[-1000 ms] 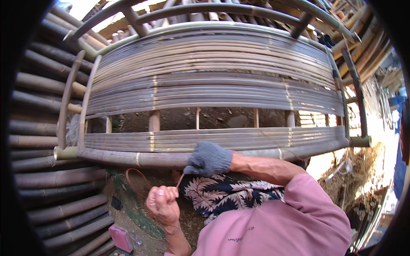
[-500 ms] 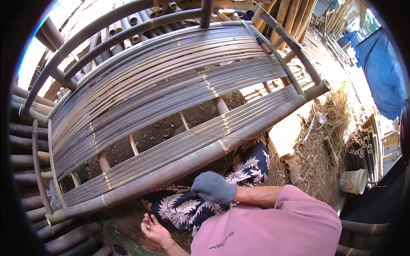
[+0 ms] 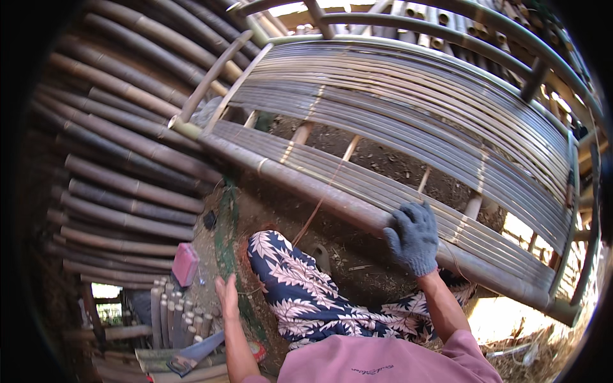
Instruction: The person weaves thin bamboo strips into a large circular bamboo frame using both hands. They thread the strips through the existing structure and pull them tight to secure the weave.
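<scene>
A bamboo bench frame with a slatted seat (image 3: 408, 121) lies tilted in front of me. My right hand (image 3: 414, 237), in a grey knitted glove, is curled over its thick front rail (image 3: 319, 188). A thin tan strip (image 3: 314, 214) hangs from that rail toward my knee in floral trousers (image 3: 294, 293). My left hand (image 3: 227, 297) is bare, with fingers stretched out and nothing in it. It hovers low over the dirt, between my knee and a pink box (image 3: 185, 263).
Long bamboo poles (image 3: 121, 159) are stacked at the left. Several short bamboo pieces (image 3: 175, 313) stand upright near a hand saw (image 3: 191, 354) at the lower left. Dirt ground (image 3: 357, 255) lies under the bench, and straw litter (image 3: 543, 357) is at the lower right.
My head has swung, so the bench now slopes down to the right. My left hand has gone from a loose fist to stretched fingers low by my knee. My right hand stays on the rail.
</scene>
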`<act>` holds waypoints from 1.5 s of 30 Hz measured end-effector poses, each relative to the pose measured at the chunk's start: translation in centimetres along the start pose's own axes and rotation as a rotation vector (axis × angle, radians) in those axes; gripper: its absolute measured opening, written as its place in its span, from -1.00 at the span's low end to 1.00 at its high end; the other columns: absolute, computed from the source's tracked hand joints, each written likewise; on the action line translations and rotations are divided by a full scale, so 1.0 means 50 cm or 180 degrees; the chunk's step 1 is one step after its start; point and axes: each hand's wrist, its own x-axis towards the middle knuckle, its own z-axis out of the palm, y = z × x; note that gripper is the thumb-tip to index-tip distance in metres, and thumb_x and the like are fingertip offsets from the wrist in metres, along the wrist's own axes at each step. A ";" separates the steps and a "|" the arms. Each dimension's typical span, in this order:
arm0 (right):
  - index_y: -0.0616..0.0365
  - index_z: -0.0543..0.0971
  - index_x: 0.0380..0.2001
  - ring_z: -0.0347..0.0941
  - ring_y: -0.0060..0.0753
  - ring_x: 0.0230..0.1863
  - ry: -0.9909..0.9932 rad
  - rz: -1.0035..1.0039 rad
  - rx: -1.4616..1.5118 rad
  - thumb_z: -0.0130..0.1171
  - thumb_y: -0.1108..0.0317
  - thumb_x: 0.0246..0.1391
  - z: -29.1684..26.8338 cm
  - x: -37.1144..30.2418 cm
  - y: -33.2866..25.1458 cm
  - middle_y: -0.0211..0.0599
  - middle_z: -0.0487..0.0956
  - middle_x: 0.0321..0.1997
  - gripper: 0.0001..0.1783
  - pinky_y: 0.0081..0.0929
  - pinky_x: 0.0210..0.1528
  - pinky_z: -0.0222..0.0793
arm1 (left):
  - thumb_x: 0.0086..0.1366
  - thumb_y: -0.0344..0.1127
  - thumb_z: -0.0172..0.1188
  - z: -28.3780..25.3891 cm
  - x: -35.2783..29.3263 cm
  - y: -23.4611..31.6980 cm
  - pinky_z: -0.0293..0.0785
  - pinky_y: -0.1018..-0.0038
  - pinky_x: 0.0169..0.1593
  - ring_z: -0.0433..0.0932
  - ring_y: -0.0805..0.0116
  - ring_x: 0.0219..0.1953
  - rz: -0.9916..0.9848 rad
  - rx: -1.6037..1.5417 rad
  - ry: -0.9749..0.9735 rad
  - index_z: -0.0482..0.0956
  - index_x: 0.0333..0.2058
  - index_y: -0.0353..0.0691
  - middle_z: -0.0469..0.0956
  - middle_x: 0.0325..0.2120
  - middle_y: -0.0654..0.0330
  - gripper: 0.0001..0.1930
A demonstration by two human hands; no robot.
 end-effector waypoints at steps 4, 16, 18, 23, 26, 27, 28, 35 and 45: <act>0.15 0.57 -0.16 0.42 0.04 0.10 0.0649 0.0123 0.0413 0.27 0.37 -0.04 0.022 -0.021 0.029 -0.12 0.52 -0.06 -0.68 0.15 0.45 0.08 | 0.23 -0.05 0.30 0.050 0.150 0.119 0.13 0.15 0.38 0.23 -0.18 0.33 0.1223 0.0514 0.0370 0.28 0.25 -0.53 0.26 0.25 -0.34 -0.22; 0.30 0.49 0.05 0.36 0.05 0.26 0.1720 0.0365 0.0636 0.13 0.46 0.15 0.107 0.110 -0.160 -0.03 0.48 0.11 -0.62 0.04 0.42 0.13 | 0.21 -0.07 0.27 0.328 0.598 0.619 0.31 -0.01 0.21 0.36 -0.01 0.20 0.3139 0.1954 -0.0048 0.61 -0.14 -0.18 0.43 0.11 0.02 -0.65; 0.27 0.49 0.06 0.40 0.07 0.21 0.1177 0.0354 0.0812 0.20 0.47 0.11 0.167 0.195 -0.255 -0.05 0.52 0.07 -0.59 0.00 0.35 0.24 | 0.25 -0.09 0.24 0.310 0.664 0.628 0.36 0.02 0.12 0.50 0.01 0.05 0.3413 0.2256 -0.0158 0.60 -0.27 -0.17 0.56 -0.10 0.06 -0.74; 0.20 0.35 0.24 0.41 0.08 0.21 0.0189 0.0280 0.1305 0.28 0.46 -0.02 0.358 0.466 -0.421 0.04 0.51 0.13 -0.30 -0.13 0.29 0.32 | 0.42 -0.25 0.11 0.131 0.692 0.703 0.40 0.53 -0.46 0.49 0.55 -0.62 0.2329 -0.0083 -0.3214 0.45 -0.34 -0.24 0.53 -0.60 0.24 -0.80; 0.18 0.28 0.33 0.36 0.06 0.29 -0.0219 -0.0245 0.1547 0.34 0.45 -0.13 0.459 0.621 -0.531 0.07 0.42 0.27 -0.12 -0.16 0.34 0.27 | 0.36 -0.28 0.21 -0.035 0.589 0.794 0.32 0.60 -0.50 0.42 0.64 -0.59 0.2271 0.0647 -0.3697 0.52 -0.26 -0.28 0.44 -0.61 0.40 -0.83; 0.18 0.26 0.35 0.34 0.06 0.31 -0.0446 -0.0431 0.1460 0.35 0.41 -0.13 0.490 0.661 -0.554 0.07 0.40 0.30 -0.10 -0.16 0.36 0.26 | 0.30 -0.33 0.27 -0.065 0.590 0.804 0.29 0.59 -0.49 0.35 0.65 -0.58 0.2703 0.0623 -0.3812 0.54 -0.25 -0.31 0.43 -0.63 0.38 -0.82; 0.17 0.25 0.36 0.32 0.07 0.34 -0.0690 -0.0612 0.1376 0.36 0.38 -0.12 0.519 0.697 -0.573 0.08 0.38 0.32 -0.08 -0.15 0.37 0.24 | 0.24 -0.36 0.30 -0.108 0.571 0.834 0.27 0.58 -0.49 0.31 0.62 -0.60 0.3425 0.1017 -0.3436 0.55 -0.23 -0.32 0.40 -0.65 0.34 -0.81; 0.22 0.16 0.42 0.40 0.08 0.28 -0.1254 -0.1278 0.2659 0.40 0.17 -0.03 0.480 0.827 -0.743 0.14 0.45 0.26 0.00 -0.20 0.34 0.29 | 0.20 -0.45 0.19 -0.299 0.713 0.917 0.47 0.54 -0.39 0.42 0.48 -0.52 0.3914 -0.2836 -0.4023 0.32 -0.04 -0.47 0.40 -0.42 0.16 -0.61; 0.21 0.55 0.12 0.56 -0.57 -0.29 -0.0842 0.0435 0.3990 0.36 0.33 0.15 0.393 0.863 -0.827 -0.30 0.64 -0.15 -0.53 -0.59 -0.30 0.59 | 0.48 -0.53 -0.10 -0.345 0.910 1.179 0.38 0.18 0.35 0.46 0.01 0.15 0.3150 -0.4422 -0.6121 0.36 0.03 -0.58 0.45 0.08 -0.22 -0.75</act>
